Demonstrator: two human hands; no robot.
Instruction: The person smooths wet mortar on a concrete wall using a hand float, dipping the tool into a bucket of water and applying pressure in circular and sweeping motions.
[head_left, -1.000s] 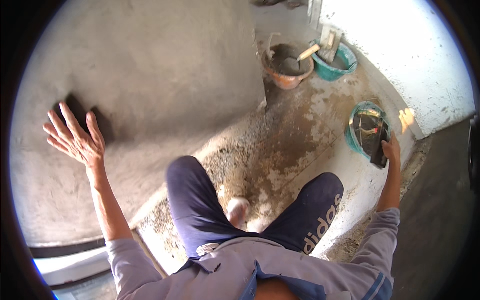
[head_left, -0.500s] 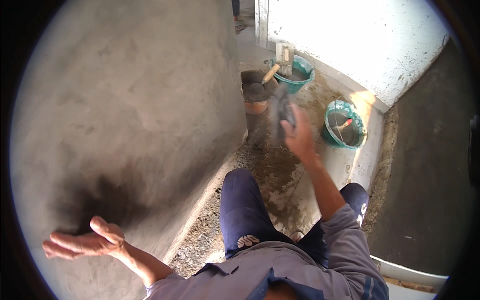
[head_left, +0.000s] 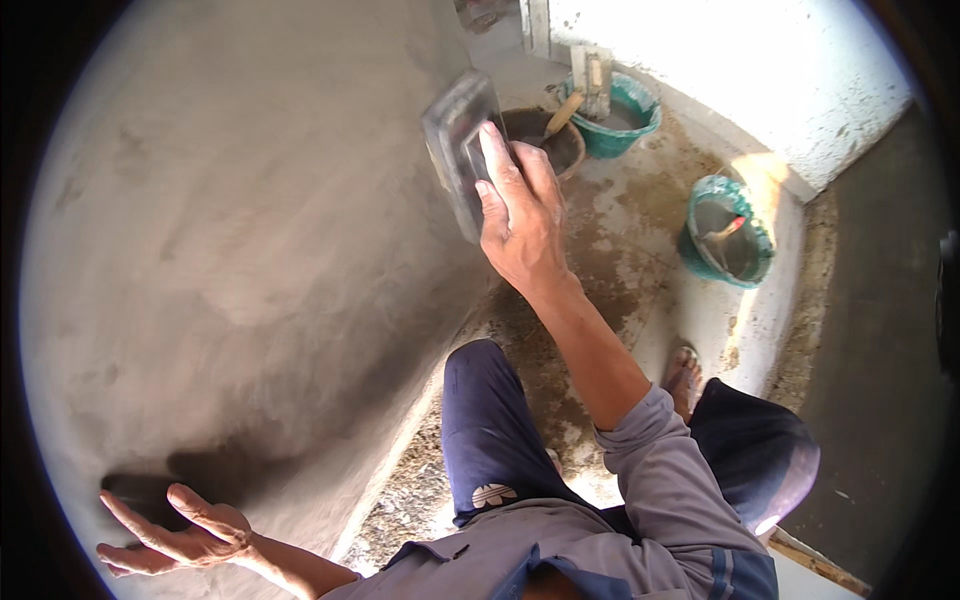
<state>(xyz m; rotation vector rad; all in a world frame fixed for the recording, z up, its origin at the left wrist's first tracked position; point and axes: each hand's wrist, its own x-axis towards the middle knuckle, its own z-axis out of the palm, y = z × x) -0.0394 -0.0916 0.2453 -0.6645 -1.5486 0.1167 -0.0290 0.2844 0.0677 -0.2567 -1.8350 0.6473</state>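
A dark rectangular plastering float (head_left: 460, 110) is in my right hand (head_left: 528, 215), fingers wrapped round its handle. The float is tilted along the right edge of the grey plastered wall (head_left: 250, 200); whether its face touches the plaster I cannot tell. Low on the left, my left hand (head_left: 185, 535) is empty with its fingers spread. It is beside the wall, over a dark shadow, and contact is unclear.
Behind the float stands a bucket of dark mix (head_left: 575, 150) with a wooden-handled tool in it. A green bucket (head_left: 650, 115) carries a trowel (head_left: 597, 80). Another green bucket (head_left: 695, 255) on the right holds a brush (head_left: 728, 228). A white panel (head_left: 720, 70) rises behind.
My right hand has swung the float left and up from near the buckets to the wall's edge. My left hand has dropped slightly, its fingers spreading. My right leg has shifted outward.
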